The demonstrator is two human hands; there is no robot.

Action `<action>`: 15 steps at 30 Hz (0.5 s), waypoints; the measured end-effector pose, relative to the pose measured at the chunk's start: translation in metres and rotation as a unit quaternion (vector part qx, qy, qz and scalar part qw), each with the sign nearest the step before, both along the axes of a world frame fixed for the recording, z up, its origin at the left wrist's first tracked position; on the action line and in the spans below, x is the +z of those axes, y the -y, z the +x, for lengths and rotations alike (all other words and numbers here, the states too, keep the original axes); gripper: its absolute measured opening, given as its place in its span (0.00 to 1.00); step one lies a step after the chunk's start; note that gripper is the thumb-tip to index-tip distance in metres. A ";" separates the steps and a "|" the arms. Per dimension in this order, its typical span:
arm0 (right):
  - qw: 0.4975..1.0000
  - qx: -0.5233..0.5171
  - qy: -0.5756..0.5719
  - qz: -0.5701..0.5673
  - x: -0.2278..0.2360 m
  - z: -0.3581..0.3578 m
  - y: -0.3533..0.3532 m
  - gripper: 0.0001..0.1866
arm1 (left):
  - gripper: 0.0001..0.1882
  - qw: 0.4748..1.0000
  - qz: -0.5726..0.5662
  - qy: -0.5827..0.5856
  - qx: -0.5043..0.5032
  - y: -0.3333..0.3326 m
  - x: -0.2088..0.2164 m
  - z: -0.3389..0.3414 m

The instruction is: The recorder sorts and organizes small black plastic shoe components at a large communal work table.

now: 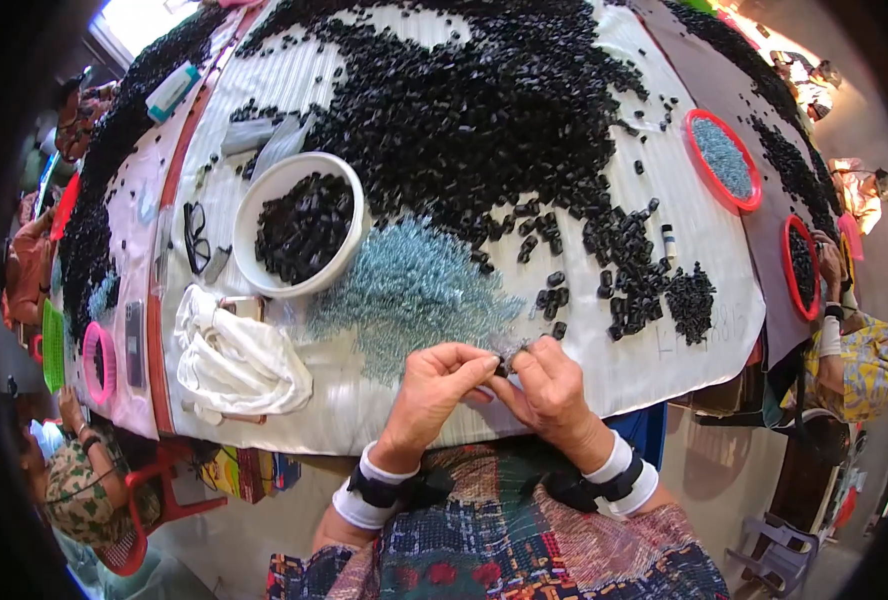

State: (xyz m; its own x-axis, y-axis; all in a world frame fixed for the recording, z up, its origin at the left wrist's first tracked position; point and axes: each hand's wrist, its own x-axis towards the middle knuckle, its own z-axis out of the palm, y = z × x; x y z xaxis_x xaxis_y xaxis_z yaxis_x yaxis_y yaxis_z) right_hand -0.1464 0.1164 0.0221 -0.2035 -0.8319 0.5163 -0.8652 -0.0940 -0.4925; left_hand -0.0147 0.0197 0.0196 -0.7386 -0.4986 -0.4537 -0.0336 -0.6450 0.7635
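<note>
My left hand (440, 385) and my right hand (549, 390) meet over the table's near edge. Pinched between their fingertips is a small black plastic part (505, 368); the fingers hide most of it. Something small and clear shows by the right fingertips, too fine to make out. Just beyond my hands spreads a pile of small bluish metal springs (414, 285). Loose black plastic parts (554, 295) lie scattered ahead of my right hand. A white bowl (246, 235) of black parts stands left of the springs.
A huge heap of black parts (464, 110) covers the far table. A white cloth (239, 360), glasses (196, 240) and a small white bottle (668, 242) lie nearer. A red basket (692, 150) holds springs at right. People sit at neighbouring tables; a red chair (169, 490) stands lower left.
</note>
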 end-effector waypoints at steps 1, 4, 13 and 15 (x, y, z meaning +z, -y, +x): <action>1.000 -0.006 -0.006 -0.006 0.000 -0.001 0.000 0.14 | 0.08 1.000 -0.006 -0.006 -0.006 0.000 0.002 0.000; 1.000 0.018 -0.004 0.009 0.001 -0.003 -0.001 0.14 | 0.08 0.999 -0.007 0.002 -0.036 0.002 0.005 0.001; 0.986 -0.090 0.135 0.028 0.010 -0.050 0.004 0.13 | 0.06 0.993 -0.046 -0.049 0.101 0.037 0.023 0.008; 0.983 -0.150 0.101 0.043 -0.001 -0.065 0.006 0.13 | 0.07 0.980 -0.072 -0.067 0.173 0.060 0.029 0.012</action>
State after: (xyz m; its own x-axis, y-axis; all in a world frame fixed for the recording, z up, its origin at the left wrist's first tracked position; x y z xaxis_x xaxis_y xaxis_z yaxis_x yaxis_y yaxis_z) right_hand -0.2109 0.1103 0.0211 -0.5378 -0.7572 0.3707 -0.7312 0.2000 -0.6522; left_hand -0.0026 -0.0401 0.0484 -0.5629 -0.7807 -0.2712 0.2748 -0.4862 0.8295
